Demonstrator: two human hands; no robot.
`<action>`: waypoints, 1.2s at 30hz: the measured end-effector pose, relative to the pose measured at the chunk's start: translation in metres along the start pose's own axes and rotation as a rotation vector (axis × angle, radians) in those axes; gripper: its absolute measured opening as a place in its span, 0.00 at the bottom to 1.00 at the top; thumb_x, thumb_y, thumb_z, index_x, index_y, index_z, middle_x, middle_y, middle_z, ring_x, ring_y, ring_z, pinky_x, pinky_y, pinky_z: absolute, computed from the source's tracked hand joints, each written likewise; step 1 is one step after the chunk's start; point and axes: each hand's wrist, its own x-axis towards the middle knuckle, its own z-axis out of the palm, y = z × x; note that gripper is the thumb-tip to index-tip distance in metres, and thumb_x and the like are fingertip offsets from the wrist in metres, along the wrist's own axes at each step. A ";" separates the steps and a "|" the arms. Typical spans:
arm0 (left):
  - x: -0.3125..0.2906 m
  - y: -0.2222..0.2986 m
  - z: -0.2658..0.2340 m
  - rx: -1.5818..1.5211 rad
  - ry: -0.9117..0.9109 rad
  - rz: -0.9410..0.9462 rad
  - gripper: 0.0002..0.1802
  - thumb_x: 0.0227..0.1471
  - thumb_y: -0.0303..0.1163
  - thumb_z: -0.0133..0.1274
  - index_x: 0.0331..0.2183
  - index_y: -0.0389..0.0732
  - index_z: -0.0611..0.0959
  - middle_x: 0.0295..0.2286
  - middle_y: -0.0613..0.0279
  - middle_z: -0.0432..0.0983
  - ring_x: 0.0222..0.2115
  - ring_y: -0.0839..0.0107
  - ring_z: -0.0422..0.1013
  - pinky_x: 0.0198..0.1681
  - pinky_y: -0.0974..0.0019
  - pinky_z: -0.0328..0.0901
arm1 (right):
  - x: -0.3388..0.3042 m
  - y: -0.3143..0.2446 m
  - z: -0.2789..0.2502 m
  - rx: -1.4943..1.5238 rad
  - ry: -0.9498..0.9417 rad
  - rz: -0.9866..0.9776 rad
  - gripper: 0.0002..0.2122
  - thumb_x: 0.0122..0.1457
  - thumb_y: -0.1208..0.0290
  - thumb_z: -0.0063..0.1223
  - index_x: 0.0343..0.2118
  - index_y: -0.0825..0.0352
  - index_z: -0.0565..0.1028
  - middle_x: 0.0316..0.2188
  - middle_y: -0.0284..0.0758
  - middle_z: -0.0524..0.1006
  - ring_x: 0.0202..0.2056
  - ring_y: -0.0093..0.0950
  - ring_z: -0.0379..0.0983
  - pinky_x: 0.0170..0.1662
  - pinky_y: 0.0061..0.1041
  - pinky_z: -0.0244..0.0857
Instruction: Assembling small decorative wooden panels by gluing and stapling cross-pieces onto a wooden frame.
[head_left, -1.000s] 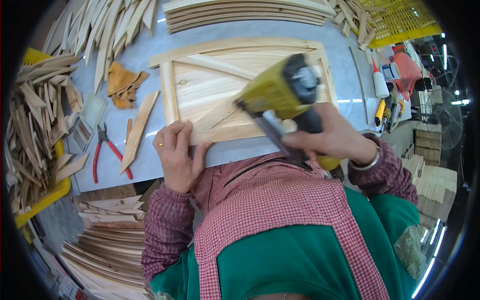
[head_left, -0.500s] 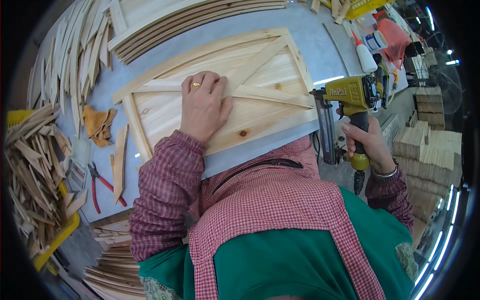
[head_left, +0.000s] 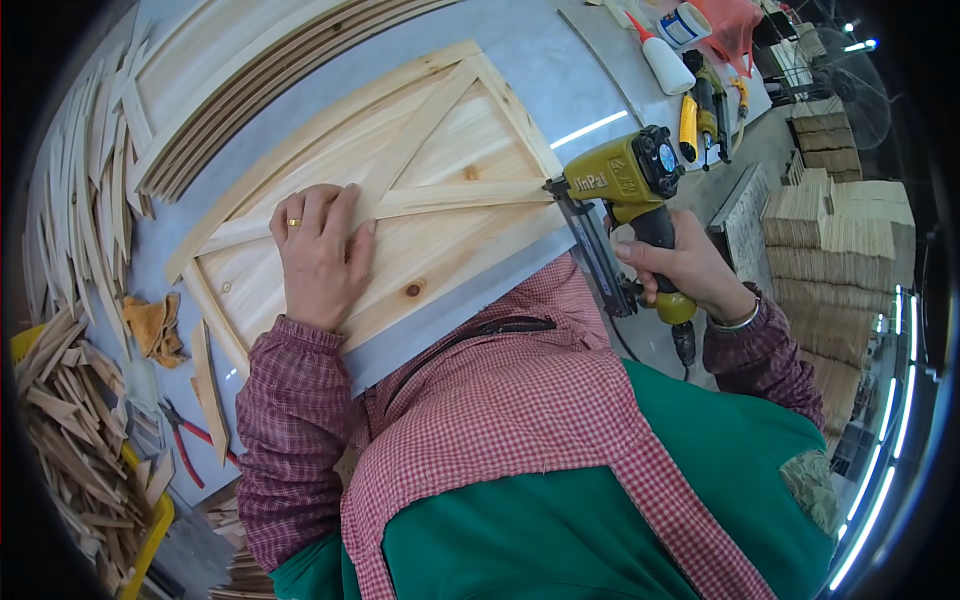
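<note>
A framed wooden panel (head_left: 450, 240) with crossing diagonal strips lies on the table in front of me. My left hand (head_left: 322, 250) rests on its left half, fingers laid over a diagonal strip and thumb apart. A yellow-green and black pneumatic nail gun (head_left: 615, 185) is in my right hand (head_left: 690, 262), which wraps round its black grip. The gun's nose is at the panel's right edge, where the strip end meets the frame; whether it touches I cannot tell. An air hose fitting (head_left: 683, 342) hangs below the grip.
Stacked panels (head_left: 290, 80) lie beyond. Thin wood strips (head_left: 80, 200) and a yellow bin of offcuts (head_left: 160, 520) are at left, near a tan cloth (head_left: 153, 328) and red-handled pliers (head_left: 188, 445). A glue bottle (head_left: 665, 65) and second nail gun (head_left: 708, 100) sit far right. Board stacks (head_left: 830, 240) stand beyond.
The view has shifted, so the panel and both hands appear farther left. The nail gun's nose stays near the panel's right edge, and the left hand keeps its place on the panel.
</note>
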 end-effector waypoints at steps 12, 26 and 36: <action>0.000 0.001 0.004 -0.030 0.008 -0.004 0.18 0.42 0.30 0.55 0.39 0.36 0.77 0.35 0.58 0.69 0.40 0.61 0.64 0.50 0.57 0.54 | 0.000 -0.009 0.005 -0.047 -0.012 0.007 0.14 0.55 0.69 0.56 0.39 0.73 0.71 0.14 0.26 0.69 0.14 0.14 0.64 0.19 0.16 0.62; 0.003 0.009 -0.004 -0.084 0.023 -0.017 0.20 0.41 0.26 0.56 0.40 0.37 0.76 0.36 0.57 0.69 0.39 0.60 0.65 0.49 0.58 0.54 | 0.035 -0.075 0.068 -0.299 -0.299 -0.111 0.16 0.53 0.71 0.58 0.41 0.74 0.70 0.16 0.29 0.70 0.14 0.16 0.66 0.19 0.16 0.60; -0.015 0.007 -0.019 -0.031 0.008 -0.079 0.25 0.43 0.33 0.56 0.44 0.32 0.74 0.43 0.53 0.68 0.47 0.57 0.63 0.54 0.55 0.54 | 0.035 -0.092 0.078 -0.259 -0.320 -0.169 0.16 0.53 0.71 0.58 0.42 0.74 0.71 0.16 0.29 0.71 0.13 0.16 0.65 0.18 0.16 0.60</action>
